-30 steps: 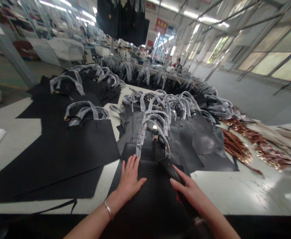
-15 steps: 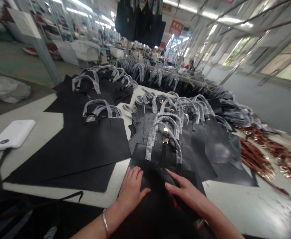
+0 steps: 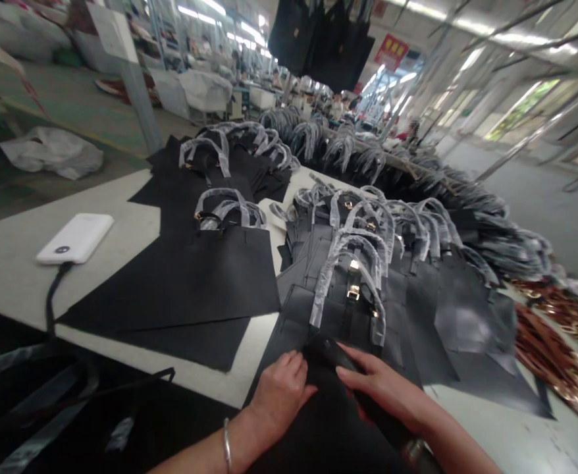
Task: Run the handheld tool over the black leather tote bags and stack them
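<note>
A black leather bag piece [image 3: 326, 421] lies before me on the table, under both hands. My left hand [image 3: 282, 388], with a silver bracelet at its wrist, rests on it with fingers curled and bunched; what is beneath the fingertips is hidden. Wrapped in my right hand [image 3: 382, 385] is a long black handheld tool [image 3: 326, 349], tilted, its front end close to my left fingertips. Just beyond, plastic-wrapped handles [image 3: 322, 296] and a gold buckle [image 3: 353, 291] belong to the nearest bag piece of the overlapping row.
More black bag pieces [image 3: 210, 276] lie at left, near a white power bank [image 3: 76, 238] with a black cable [image 3: 51, 303]. Brown straps [image 3: 548, 342] with gold fittings lie at right. Bags with wrapped handles [image 3: 341, 148] line the back. Black bags [image 3: 318, 46] hang above.
The view has turned left, so the scene sits further right. My left hand's fingers have gone from spread flat to curled, closer to the tool's front end. My right hand keeps its hold.
</note>
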`<control>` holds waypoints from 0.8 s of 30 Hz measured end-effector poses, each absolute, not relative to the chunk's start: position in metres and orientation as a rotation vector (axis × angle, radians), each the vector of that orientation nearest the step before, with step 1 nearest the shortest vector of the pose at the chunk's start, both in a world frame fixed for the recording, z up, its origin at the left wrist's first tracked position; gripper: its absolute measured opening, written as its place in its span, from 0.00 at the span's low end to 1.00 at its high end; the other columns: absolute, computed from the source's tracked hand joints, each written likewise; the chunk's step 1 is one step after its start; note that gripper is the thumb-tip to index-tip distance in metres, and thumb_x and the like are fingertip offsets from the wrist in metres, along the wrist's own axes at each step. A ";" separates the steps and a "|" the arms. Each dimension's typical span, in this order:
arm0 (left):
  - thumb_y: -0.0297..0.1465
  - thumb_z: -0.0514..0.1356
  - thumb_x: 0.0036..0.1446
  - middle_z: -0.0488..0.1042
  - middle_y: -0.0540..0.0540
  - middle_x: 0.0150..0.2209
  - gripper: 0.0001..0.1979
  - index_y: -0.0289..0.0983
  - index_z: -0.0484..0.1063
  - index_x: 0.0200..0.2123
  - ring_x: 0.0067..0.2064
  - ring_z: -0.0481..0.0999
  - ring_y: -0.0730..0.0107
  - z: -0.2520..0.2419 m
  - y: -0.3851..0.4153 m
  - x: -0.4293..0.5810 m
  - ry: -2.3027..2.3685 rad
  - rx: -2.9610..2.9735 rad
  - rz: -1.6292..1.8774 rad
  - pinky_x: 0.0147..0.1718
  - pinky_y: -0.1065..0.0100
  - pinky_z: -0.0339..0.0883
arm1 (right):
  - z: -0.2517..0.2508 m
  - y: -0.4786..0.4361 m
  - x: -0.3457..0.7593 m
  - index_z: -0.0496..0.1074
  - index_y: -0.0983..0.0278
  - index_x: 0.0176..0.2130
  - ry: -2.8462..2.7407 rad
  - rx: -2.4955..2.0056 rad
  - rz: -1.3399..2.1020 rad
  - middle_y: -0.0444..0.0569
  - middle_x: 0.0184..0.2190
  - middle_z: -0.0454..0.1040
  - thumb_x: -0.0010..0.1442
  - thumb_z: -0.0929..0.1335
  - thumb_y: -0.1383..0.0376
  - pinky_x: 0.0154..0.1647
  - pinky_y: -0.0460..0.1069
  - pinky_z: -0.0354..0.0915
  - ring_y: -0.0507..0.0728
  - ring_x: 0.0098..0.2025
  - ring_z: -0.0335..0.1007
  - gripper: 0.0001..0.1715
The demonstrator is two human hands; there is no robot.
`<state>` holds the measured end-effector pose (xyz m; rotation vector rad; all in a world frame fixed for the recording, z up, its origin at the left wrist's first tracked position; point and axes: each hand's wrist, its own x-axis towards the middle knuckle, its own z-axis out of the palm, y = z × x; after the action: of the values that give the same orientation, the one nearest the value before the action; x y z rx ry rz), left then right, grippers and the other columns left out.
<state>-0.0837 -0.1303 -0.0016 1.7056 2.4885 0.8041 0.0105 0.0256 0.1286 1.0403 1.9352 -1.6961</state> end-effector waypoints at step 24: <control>0.24 0.54 0.61 0.70 0.40 0.42 0.09 0.32 0.68 0.45 0.40 0.75 0.65 0.023 -0.115 -0.147 2.634 1.215 0.587 0.39 0.66 0.71 | 0.109 0.016 0.033 0.54 0.61 0.66 2.380 1.058 -1.470 0.45 0.25 0.79 0.56 0.66 0.49 0.25 0.50 0.68 0.60 0.25 0.74 0.44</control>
<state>-0.1471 -0.1148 0.0228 1.2148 2.6345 0.5871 0.0331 0.0163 0.1087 1.0576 2.3804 -1.4701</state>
